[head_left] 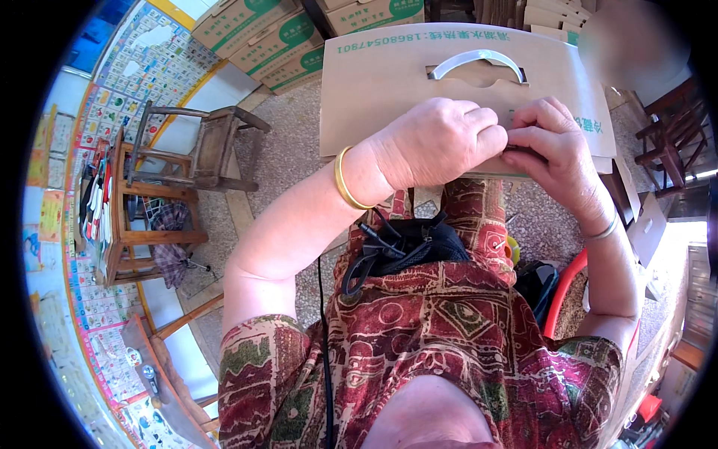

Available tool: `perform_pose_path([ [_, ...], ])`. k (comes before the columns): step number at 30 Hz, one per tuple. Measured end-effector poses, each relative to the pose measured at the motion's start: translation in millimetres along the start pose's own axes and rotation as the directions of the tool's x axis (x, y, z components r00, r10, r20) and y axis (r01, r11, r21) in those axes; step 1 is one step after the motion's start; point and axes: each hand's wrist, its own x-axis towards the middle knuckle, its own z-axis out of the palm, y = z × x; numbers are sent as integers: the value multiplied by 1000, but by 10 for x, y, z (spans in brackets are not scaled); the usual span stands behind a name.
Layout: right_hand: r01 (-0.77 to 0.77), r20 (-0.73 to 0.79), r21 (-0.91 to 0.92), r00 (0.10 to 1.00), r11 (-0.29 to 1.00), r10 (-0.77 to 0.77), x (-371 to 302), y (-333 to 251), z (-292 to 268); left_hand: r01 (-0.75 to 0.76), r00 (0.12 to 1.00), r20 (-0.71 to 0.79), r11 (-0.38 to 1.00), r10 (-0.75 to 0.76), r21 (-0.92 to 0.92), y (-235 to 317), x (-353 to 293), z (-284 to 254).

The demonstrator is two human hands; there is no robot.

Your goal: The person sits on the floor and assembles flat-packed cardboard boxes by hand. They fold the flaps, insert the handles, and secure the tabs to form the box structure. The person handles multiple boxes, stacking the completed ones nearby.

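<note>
A brown cardboard carton (381, 97) with green print lies in front of me, its top facing up. A shiny whitish carry handle (486, 55) arches over a slot in that top. My left hand (445, 142), with a gold bangle at the wrist, is curled closed over the carton's near edge. Close beside it, my right hand (553, 150) pinches with thumb and forefinger at the same edge. The fingertips of both hands nearly meet. Whatever lies between them is hidden by the fingers.
More printed cartons (277, 45) are stacked at the far left, with flat cardboard (550, 16) at the far right. A wooden chair (213, 146) stands on the left. A black pouch (419, 243) sits at my waist. A red curved rim (565, 292) shows by my right arm.
</note>
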Motion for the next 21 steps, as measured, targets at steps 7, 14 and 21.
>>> perform_pose_path([
  [7, 43, -105, -96, 993, 994, -53, -42, -56, 138, 212, 977, 2, 973, -213, -85, 51, -55, -134],
  [14, 49, -201, -71, 978, 996, -62, -46, 9, 263, 270, 957, -58, 947, -283, -173, 24, -212, -119],
  [21, 71, -166, -59, 983, 996, -80, -32, 116, 236, 161, 972, -148, 974, -185, -161, -61, -224, -51],
])
